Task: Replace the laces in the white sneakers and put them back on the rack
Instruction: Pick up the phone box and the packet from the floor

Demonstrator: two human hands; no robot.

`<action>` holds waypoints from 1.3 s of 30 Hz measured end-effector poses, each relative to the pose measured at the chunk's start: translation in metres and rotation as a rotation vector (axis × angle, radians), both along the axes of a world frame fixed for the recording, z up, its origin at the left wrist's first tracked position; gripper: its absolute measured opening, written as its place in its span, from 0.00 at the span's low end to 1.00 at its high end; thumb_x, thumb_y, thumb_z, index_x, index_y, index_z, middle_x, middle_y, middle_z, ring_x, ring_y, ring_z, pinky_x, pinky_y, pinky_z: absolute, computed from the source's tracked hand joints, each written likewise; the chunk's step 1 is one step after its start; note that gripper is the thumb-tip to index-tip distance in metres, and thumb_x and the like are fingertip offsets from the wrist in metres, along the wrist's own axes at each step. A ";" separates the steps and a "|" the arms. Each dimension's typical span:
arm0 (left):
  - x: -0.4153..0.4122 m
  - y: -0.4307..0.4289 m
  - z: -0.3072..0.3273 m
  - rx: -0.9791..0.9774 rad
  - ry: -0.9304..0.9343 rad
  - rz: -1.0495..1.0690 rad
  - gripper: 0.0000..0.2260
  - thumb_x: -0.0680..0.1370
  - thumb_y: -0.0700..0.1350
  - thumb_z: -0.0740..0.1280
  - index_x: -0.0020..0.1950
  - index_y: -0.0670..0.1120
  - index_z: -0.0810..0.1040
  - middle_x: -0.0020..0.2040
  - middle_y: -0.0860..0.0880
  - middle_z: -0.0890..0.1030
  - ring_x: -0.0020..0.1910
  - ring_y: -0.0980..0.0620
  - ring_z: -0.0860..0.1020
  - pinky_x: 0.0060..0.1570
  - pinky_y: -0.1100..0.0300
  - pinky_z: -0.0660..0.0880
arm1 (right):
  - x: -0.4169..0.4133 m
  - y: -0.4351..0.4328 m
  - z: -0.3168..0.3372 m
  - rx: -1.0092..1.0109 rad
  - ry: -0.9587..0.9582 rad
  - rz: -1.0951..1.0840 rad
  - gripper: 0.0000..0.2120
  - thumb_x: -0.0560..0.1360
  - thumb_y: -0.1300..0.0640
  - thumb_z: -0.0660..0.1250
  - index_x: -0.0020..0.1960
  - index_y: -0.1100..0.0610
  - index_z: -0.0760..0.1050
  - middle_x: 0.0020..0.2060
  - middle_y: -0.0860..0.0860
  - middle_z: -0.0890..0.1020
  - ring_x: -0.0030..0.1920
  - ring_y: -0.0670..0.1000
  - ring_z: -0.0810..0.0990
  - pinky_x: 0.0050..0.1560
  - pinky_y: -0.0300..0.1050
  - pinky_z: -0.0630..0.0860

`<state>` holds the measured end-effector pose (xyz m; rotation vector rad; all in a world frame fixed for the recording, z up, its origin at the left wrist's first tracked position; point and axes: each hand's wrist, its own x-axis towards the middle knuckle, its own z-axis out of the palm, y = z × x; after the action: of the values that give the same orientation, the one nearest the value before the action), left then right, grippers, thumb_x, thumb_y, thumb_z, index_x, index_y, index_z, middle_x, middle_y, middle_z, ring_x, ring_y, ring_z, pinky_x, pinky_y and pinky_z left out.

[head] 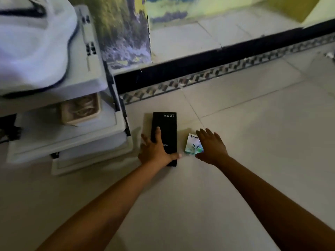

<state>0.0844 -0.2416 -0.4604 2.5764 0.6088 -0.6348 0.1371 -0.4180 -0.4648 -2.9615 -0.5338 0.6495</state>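
Hands both flat and spread, gripping nothing, left hand (pixel 155 151) pressing the black box (pixel 165 124), right hand (pixel 212 147) over the little Odonil box (pixel 191 144), can't make out white sneakers on the rack (pixel 110 128), and those boxes could skid on smooth tile (pixel 253 127)

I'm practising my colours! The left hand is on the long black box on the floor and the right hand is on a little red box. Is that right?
Almost. The head view shows the left hand on the long black box on the floor, but the little box under the right hand is green and white, not red.
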 end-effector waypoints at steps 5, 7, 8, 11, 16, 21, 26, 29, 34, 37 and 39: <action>0.009 -0.013 -0.021 -0.012 0.021 0.071 0.53 0.68 0.61 0.73 0.75 0.57 0.34 0.75 0.40 0.46 0.70 0.37 0.60 0.61 0.45 0.69 | 0.012 -0.003 -0.015 0.066 0.066 -0.109 0.42 0.69 0.47 0.73 0.75 0.54 0.54 0.71 0.51 0.66 0.70 0.53 0.64 0.71 0.48 0.60; 0.009 -0.013 -0.012 0.012 0.013 0.081 0.50 0.69 0.60 0.72 0.76 0.57 0.38 0.71 0.39 0.54 0.66 0.39 0.64 0.55 0.49 0.71 | 0.011 -0.006 -0.005 0.115 0.080 -0.172 0.42 0.68 0.49 0.75 0.75 0.54 0.57 0.68 0.51 0.69 0.66 0.52 0.69 0.63 0.46 0.69; 0.009 -0.011 -0.004 0.009 0.010 0.087 0.49 0.69 0.60 0.72 0.76 0.57 0.39 0.69 0.40 0.56 0.64 0.40 0.66 0.53 0.50 0.71 | 0.010 -0.006 0.004 0.133 0.087 -0.195 0.42 0.67 0.49 0.75 0.74 0.54 0.58 0.68 0.50 0.69 0.65 0.52 0.69 0.61 0.46 0.71; 0.011 -0.007 0.036 -0.006 -0.015 0.091 0.47 0.69 0.61 0.71 0.76 0.58 0.41 0.67 0.40 0.58 0.61 0.41 0.68 0.50 0.51 0.72 | 0.012 -0.009 0.047 0.165 0.082 -0.217 0.42 0.68 0.50 0.74 0.75 0.55 0.57 0.68 0.50 0.69 0.65 0.51 0.69 0.59 0.45 0.72; 0.025 -0.006 0.164 -0.002 -0.070 0.046 0.46 0.69 0.61 0.70 0.76 0.58 0.42 0.68 0.42 0.58 0.62 0.41 0.68 0.54 0.50 0.72 | 0.030 -0.005 0.172 0.177 0.045 -0.200 0.42 0.68 0.50 0.74 0.76 0.54 0.55 0.71 0.50 0.66 0.68 0.51 0.67 0.61 0.45 0.71; 0.033 -0.008 0.316 -0.022 -0.135 0.005 0.46 0.70 0.61 0.69 0.77 0.57 0.42 0.68 0.42 0.59 0.63 0.41 0.68 0.55 0.50 0.71 | 0.040 -0.003 0.323 0.223 -0.046 -0.196 0.42 0.68 0.50 0.75 0.75 0.54 0.56 0.70 0.51 0.66 0.67 0.51 0.67 0.62 0.46 0.72; 0.040 -0.002 0.486 -0.024 -0.232 -0.029 0.47 0.68 0.62 0.70 0.77 0.57 0.43 0.67 0.41 0.62 0.64 0.42 0.68 0.57 0.51 0.73 | 0.046 -0.015 0.501 0.256 -0.126 -0.138 0.42 0.68 0.50 0.75 0.74 0.54 0.57 0.69 0.51 0.67 0.68 0.51 0.67 0.63 0.47 0.72; 0.044 -0.003 0.595 -0.009 -0.264 -0.046 0.46 0.69 0.62 0.69 0.77 0.57 0.43 0.67 0.41 0.61 0.63 0.41 0.69 0.56 0.51 0.71 | 0.050 -0.022 0.608 0.279 -0.182 -0.109 0.42 0.67 0.50 0.75 0.75 0.55 0.58 0.70 0.51 0.66 0.68 0.52 0.66 0.63 0.47 0.70; 0.051 -0.012 0.752 -0.019 -0.304 -0.031 0.46 0.69 0.61 0.70 0.77 0.58 0.43 0.67 0.40 0.60 0.62 0.39 0.70 0.58 0.48 0.71 | 0.055 -0.031 0.758 0.302 -0.218 -0.040 0.42 0.67 0.50 0.75 0.74 0.57 0.58 0.68 0.54 0.68 0.66 0.54 0.68 0.62 0.47 0.71; 0.053 -0.020 0.820 0.002 -0.338 -0.017 0.46 0.69 0.62 0.70 0.77 0.58 0.44 0.66 0.40 0.61 0.61 0.39 0.71 0.57 0.48 0.71 | 0.059 -0.039 0.826 0.284 -0.246 0.004 0.41 0.68 0.49 0.75 0.74 0.57 0.58 0.68 0.54 0.68 0.65 0.54 0.68 0.61 0.48 0.72; 0.059 -0.022 0.848 0.005 -0.367 -0.019 0.45 0.69 0.62 0.70 0.77 0.58 0.44 0.66 0.40 0.61 0.61 0.38 0.71 0.57 0.48 0.71 | 0.065 -0.045 0.857 0.266 -0.290 0.047 0.40 0.68 0.50 0.74 0.74 0.57 0.59 0.67 0.55 0.68 0.64 0.55 0.69 0.60 0.47 0.71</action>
<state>0.1436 -0.2637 0.3877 2.6117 0.4617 -0.1555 0.2024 -0.4635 0.3920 -2.8067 -0.6537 0.1343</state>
